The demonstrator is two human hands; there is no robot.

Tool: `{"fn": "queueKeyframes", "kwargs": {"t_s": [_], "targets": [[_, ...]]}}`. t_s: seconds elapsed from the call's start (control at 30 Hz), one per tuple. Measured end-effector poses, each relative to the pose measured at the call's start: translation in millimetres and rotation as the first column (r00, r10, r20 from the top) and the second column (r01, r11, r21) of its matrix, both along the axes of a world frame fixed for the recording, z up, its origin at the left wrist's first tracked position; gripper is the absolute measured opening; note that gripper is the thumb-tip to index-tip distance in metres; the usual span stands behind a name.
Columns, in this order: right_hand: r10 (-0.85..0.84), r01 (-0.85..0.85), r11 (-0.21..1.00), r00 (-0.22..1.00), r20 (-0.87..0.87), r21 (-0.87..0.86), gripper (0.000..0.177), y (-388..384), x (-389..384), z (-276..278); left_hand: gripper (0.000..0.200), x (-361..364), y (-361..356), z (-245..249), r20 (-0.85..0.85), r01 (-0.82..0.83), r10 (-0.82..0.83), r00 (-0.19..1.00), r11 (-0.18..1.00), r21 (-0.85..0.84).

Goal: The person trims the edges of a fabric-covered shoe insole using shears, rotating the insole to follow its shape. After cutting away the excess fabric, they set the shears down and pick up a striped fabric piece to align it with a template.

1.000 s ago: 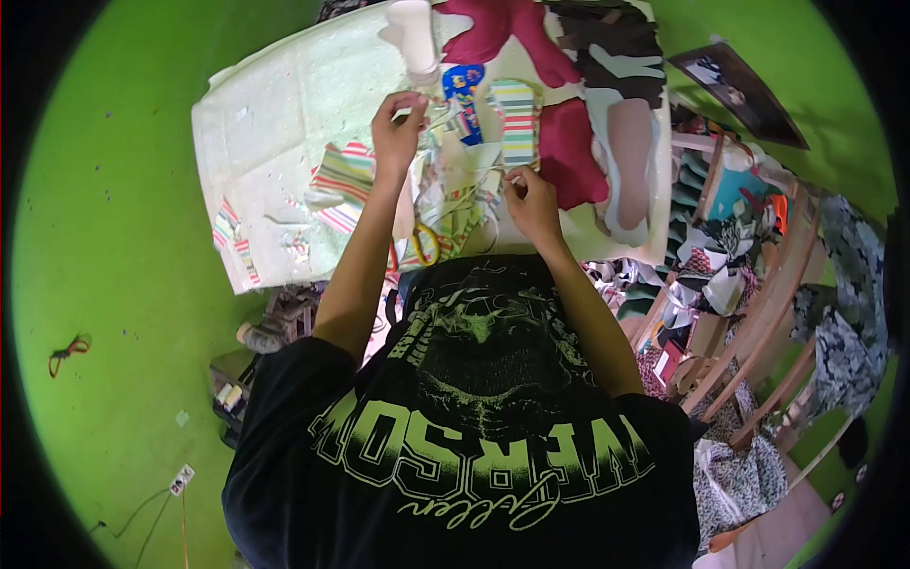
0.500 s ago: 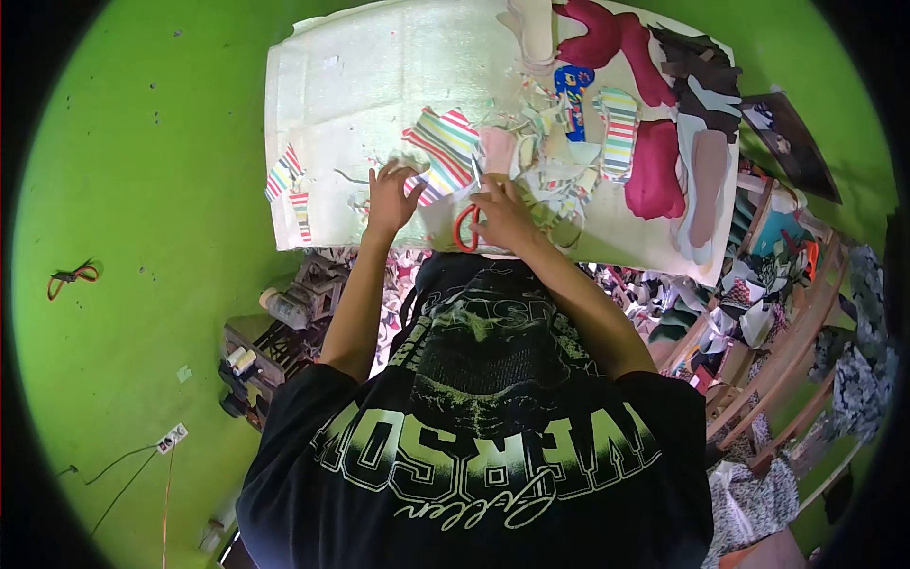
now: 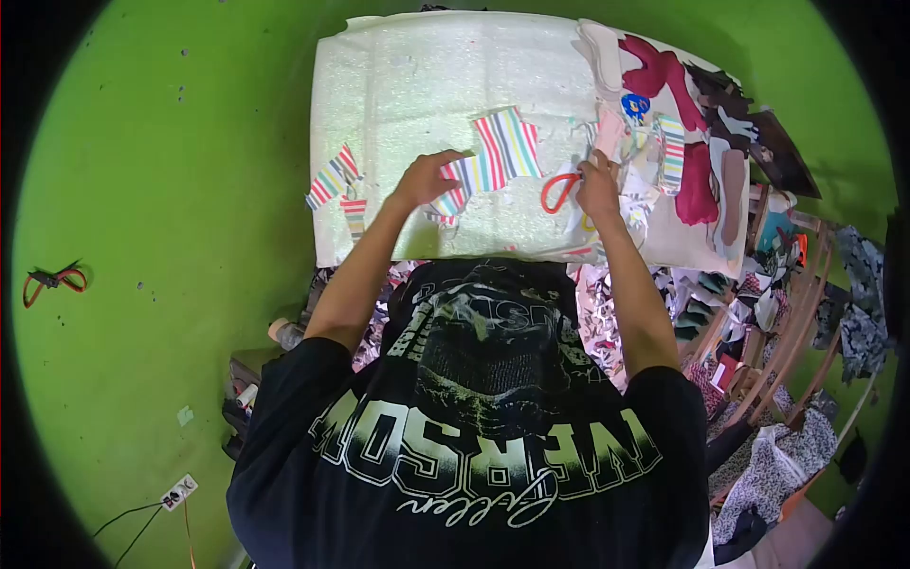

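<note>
My left hand (image 3: 428,178) has its thumb and fingers on the lower left end of a striped fabric piece (image 3: 502,152), white with coloured bands, lying across the table. My right hand (image 3: 599,190) is closed around scissors; one red handle loop (image 3: 559,192) sticks out on its left, and the blades are mostly hidden. A pink fabric piece (image 3: 609,130) extends up from the right fingertips. Pale and striped scraps (image 3: 640,194) lie beside and under that hand.
Two small striped pieces (image 3: 332,178) lie on the left of the white-covered table (image 3: 379,85). Along the right are a striped pad (image 3: 670,156), a blue printed piece (image 3: 636,109), magenta pieces (image 3: 697,185) and dark scraps. A wooden rack (image 3: 787,322) with cloth stands at right.
The view has shifted, so the table sits further right. The striped piece is turned and spread out under my left hand. My right hand has moved right with the scissors, and the pink piece has shifted right too.
</note>
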State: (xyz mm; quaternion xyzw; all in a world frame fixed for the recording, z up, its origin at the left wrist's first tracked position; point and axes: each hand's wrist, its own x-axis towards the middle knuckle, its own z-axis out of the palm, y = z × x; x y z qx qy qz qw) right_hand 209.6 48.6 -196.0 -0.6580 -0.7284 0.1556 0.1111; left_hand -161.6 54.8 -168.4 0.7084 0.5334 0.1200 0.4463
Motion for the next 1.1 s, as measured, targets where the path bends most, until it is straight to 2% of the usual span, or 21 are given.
{"fn": "queueKeyframes", "kwargs": {"t_s": [0.03, 0.1, 0.17, 0.23, 0.27, 0.3, 0.4, 0.43, 0.5, 0.63, 0.7, 0.77, 0.87, 0.9, 0.97, 1.0, 1.03, 1.07, 1.1], "targets": [[0.004, -0.004, 1.000, 1.000, 0.004, 0.003, 0.037, -3, -15, 13, 0.065, -3, 0, -6, 0.004, -0.004, 0.004, 1.000, 1.000, 0.003], [0.029, -0.030, 1.000, 0.996, 0.089, 0.003, 0.037, -9, -51, 35, 0.062, -7, -3, -19, -0.122, -0.091, 0.127, 0.984, 0.961, 0.261], [0.171, -0.160, 0.982, 0.978, -0.122, 0.097, 0.039, -16, -88, 23, 0.060, -13, -12, -10, -0.180, -0.105, 0.160, 0.970, 0.953, 0.283], [0.289, -0.286, 0.957, 0.930, -0.230, 0.044, 0.040, -25, -135, 33, 0.059, -27, -19, -17, -0.083, -0.253, 0.331, 0.940, 0.838, 0.484], [0.352, -0.354, 0.935, 0.901, -0.253, 0.040, 0.041, -29, -153, 35, 0.056, -34, -26, -17, -0.080, -0.305, 0.367, 0.927, 0.859, 0.412], [0.412, -0.419, 0.907, 0.868, -0.276, 0.037, 0.043, -33, -167, 32, 0.056, -42, -33, -19, -0.082, -0.306, 0.370, 0.926, 0.858, 0.412], [0.378, -0.404, 0.907, 0.905, -0.197, -0.116, 0.047, -36, -186, 24, 0.043, -74, -45, -26, -0.015, -0.430, 0.517, 0.856, 0.727, 0.536], [0.345, -0.367, 0.912, 0.928, -0.139, -0.184, 0.048, -37, -186, 18, 0.042, -90, -44, -32, -0.034, -0.450, 0.559, 0.829, 0.701, 0.553], [0.346, -0.368, 0.915, 0.927, -0.146, -0.168, 0.050, -31, -175, 5, 0.042, -123, -47, -43, -0.118, -0.471, 0.656, 0.745, 0.643, 0.604], [0.353, -0.366, 0.925, 0.927, -0.129, -0.099, 0.053, -15, -161, 0, 0.047, -171, -46, -40, -0.226, -0.465, 0.703, 0.675, 0.642, 0.609], [0.344, -0.358, 0.931, 0.926, -0.155, -0.070, 0.050, -10, -158, -2, 0.048, -176, -50, -25, -0.382, -0.496, 0.637, 0.669, 0.766, 0.409], [0.334, -0.349, 0.936, 0.925, -0.181, -0.054, 0.046, -11, -160, 0, 0.044, -178, -45, -29, -0.372, -0.493, 0.638, 0.674, 0.764, 0.416], [0.313, -0.327, 0.944, 0.933, -0.180, -0.054, 0.045, -14, -158, 1, 0.037, -179, -35, -55, -0.074, -0.547, 0.615, 0.785, 0.744, 0.383], [0.307, -0.321, 0.945, 0.935, -0.178, -0.056, 0.045, -15, -154, -3, 0.037, -171, -31, -50, -0.073, -0.544, 0.610, 0.789, 0.748, 0.380], [0.266, -0.278, 0.958, 0.952, -0.153, -0.069, 0.041, -18, -143, -8, 0.036, -148, -21, -35, 0.102, -0.580, 0.572, 0.814, 0.791, 0.193], [0.252, -0.265, 0.962, 0.956, -0.149, -0.072, 0.041, -19, -138, -3, 0.035, -138, -16, -32, 0.148, -0.573, 0.555, 0.819, 0.773, 0.273], [0.250, -0.252, 0.968, 0.960, -0.128, 0.000, 0.039, -19, -131, 3, 0.035, -127, -13, -30, 0.152, -0.564, 0.543, 0.826, 0.781, 0.269], [0.248, -0.242, 0.968, 0.963, -0.106, 0.072, 0.036, -20, -124, 8, 0.035, -114, -10, -27, 0.025, -0.540, 0.607, 0.795, 0.687, 0.487], [0.237, -0.230, 0.971, 0.966, -0.100, 0.070, 0.036, -22, -114, 8, 0.036, -102, -7, -22, -0.079, -0.459, 0.681, 0.728, 0.569, 0.682]]}}
